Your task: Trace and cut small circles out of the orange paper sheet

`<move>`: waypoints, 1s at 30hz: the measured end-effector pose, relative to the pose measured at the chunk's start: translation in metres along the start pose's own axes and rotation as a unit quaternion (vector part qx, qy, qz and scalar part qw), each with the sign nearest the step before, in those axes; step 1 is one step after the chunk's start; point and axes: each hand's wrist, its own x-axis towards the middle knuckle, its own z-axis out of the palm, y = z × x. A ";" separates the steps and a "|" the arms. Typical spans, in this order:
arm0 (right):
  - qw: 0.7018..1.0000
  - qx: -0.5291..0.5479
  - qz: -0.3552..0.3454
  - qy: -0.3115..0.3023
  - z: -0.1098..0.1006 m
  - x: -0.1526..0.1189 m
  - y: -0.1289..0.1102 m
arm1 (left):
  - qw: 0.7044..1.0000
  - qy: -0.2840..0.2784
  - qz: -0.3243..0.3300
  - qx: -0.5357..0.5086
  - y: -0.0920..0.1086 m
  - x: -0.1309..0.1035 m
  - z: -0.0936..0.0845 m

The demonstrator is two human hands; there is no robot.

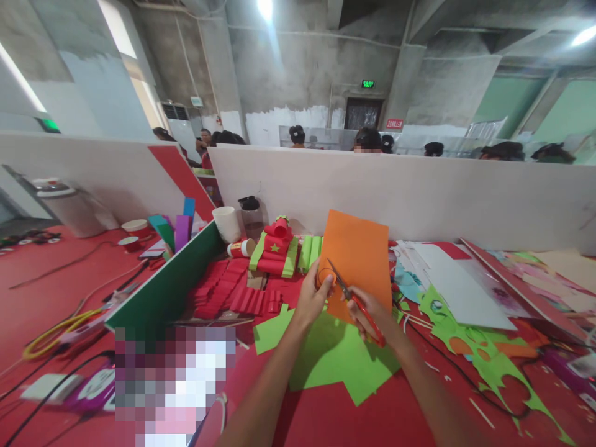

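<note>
Shows, at far left on the red tabletop (32,261), a silver-grey cylindrical container (74,208), with two small paper cups (136,228) to its right. Nearer, on the same side, shows a looped yellow cable (56,340) and a purple-and-white power block (95,386). Moving right, comes to a dark green divider (167,288), then, along the far edge, to a white cup (226,225) and a dark-lidded clear bottle (252,218). Nearer than these, spreads out in rows of folded red paper strips (218,288). Just right of them, rises into a red-and-green paper model (278,248) with a star on its front, beside light green paper rolls (308,254).

At the middle, pinches the left lower edge of an orange sheet (361,248) with the left hand (313,292), with the thumb on top beside a dark curved outline. Holds the sheet over a light green sheet (326,366), on the near side of the white partition (410,195). Grips red-handled scissors (345,289) in the right hand (365,310), with the blades pointing far and left across the orange sheet. Cannot tell whether cutting into it.

Farther right, shows white sheets (454,282) and, nearer, green offcuts (484,354) with round holes.
</note>
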 end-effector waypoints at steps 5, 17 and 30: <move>1.000 0.016 -0.006 0.001 0.002 0.002 0.002 | 1.000 0.000 0.013 -0.014 0.000 -0.002 0.001; 1.000 -0.007 0.001 0.003 0.001 -0.003 -0.004 | 1.000 -0.006 0.005 -0.014 0.004 -0.001 -0.002; 1.000 -0.029 -0.009 0.000 -0.004 -0.004 0.007 | 0.999 -0.051 -0.020 -0.007 0.005 -0.001 -0.009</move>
